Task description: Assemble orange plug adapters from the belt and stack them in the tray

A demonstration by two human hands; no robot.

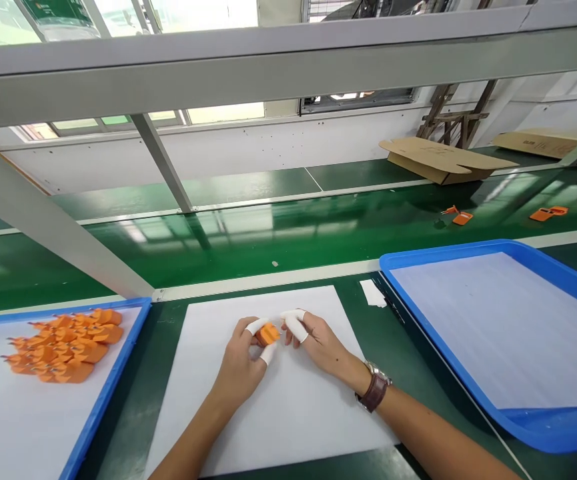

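Between the thumb and fingers of my left hand (246, 363) is a small orange plastic part (269, 334), held above a white sheet (288, 413). My right hand (315, 337) is just to its right, thumb and forefinger pinched together; whatever is between them is too small to make out. White finger covers are on the thumb and forefinger of both hands. To the left, several similar orange parts (68, 347) lie grouped in a blue-rimmed tray (118, 377) lined with white.
A second blue tray (518, 427) with a white liner stands on the right. A paper scrap (372, 293) lies beside it. Beyond the white frame bar, loose orange pieces (462, 217) rest on the green belt, with a cardboard box (443, 160) behind. A slanted post (68, 227) stands at left.
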